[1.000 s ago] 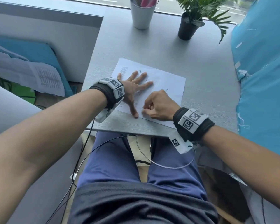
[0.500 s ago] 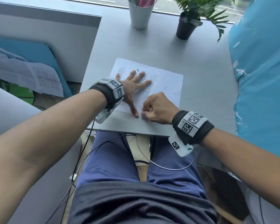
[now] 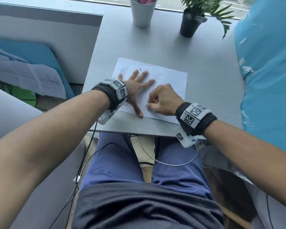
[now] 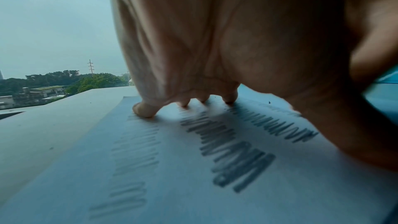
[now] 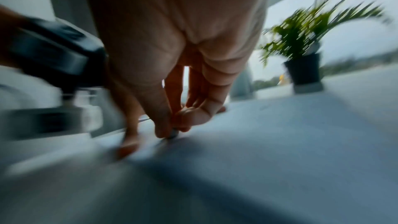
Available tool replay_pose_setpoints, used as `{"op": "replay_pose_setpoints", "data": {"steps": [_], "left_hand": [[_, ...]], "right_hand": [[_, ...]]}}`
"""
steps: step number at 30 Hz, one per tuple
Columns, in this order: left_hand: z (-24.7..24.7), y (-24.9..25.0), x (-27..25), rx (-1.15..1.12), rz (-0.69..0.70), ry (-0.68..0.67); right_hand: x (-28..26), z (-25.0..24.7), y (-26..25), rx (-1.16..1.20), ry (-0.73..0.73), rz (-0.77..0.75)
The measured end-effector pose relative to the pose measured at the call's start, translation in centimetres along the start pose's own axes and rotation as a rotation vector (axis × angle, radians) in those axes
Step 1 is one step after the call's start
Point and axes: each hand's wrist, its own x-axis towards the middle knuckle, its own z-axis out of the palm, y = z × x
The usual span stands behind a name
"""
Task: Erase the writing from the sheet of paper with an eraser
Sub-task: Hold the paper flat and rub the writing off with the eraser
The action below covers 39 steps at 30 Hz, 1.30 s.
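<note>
A white sheet of paper (image 3: 170, 80) lies on the grey desk (image 3: 205, 66) near its front edge. My left hand (image 3: 135, 85) is spread flat on the sheet's left half, fingers straight, pressing it down. In the left wrist view the left hand (image 4: 193, 74) stands over grey pencil scribbles (image 4: 232, 156) on the sheet (image 4: 150, 193). My right hand (image 3: 162, 100) is curled beside the left thumb. Its thumb and fingers pinch a small eraser (image 5: 173, 134) against the paper. The right wrist view is motion-blurred, and in the head view the eraser is hidden.
A grey cup (image 3: 142, 11) with pens and a black potted plant (image 3: 189, 24) stand at the desk's far edge. A blue padded surface (image 3: 271, 71) borders the desk on the right. A grey partition (image 3: 45, 38) stands to the left. Cables hang over my lap.
My right hand has slid slightly back and forth over the paper beside the left thumb. The left hand stays spread on the sheet.
</note>
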Motion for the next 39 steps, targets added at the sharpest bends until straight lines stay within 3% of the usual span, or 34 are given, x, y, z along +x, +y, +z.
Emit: {"op": "replay_pose_setpoints", "data": {"steps": [2, 6, 10, 14, 18, 22, 26, 30, 34, 39], "left_hand": [[0.1, 0.0, 0.2, 0.014, 0.01, 0.008], [0.0, 0.2, -0.1, 0.001, 0.001, 0.001], [0.1, 0.0, 0.1, 0.008, 0.014, 0.007], [0.0, 0.2, -0.2, -0.004, 0.008, -0.008], [0.1, 0.2, 0.0, 0.007, 0.004, -0.008], [0.1, 0.3, -0.1, 0.006, 0.001, -0.013], [0.2, 0.1, 0.0, 0.007, 0.012, -0.003], [0.0, 0.3, -0.3, -0.005, 0.004, -0.009], [-0.1, 0.6, -0.3, 0.007, 0.013, -0.008], [-0.1, 0.4, -0.6, -0.011, 0.009, -0.02]], "right_hand": [[-1.0, 0.7, -0.7, 0.012, -0.096, -0.075], [0.7, -0.8, 0.9, 0.038, 0.046, 0.021], [-0.7, 0.8, -0.6, 0.038, -0.093, -0.081], [1.0, -0.6, 0.7, 0.019, 0.019, 0.012], [-0.4, 0.9, -1.2, 0.021, -0.109, -0.098], [1.2, -0.6, 0.5, 0.014, 0.046, 0.012], [-0.3, 0.5, -0.8, 0.004, -0.098, -0.079], [1.3, -0.8, 0.4, 0.015, 0.025, 0.023], [-0.1, 0.3, -1.1, 0.016, -0.107, -0.075], [1.5, -0.5, 0.2, 0.022, 0.02, 0.021]]}}
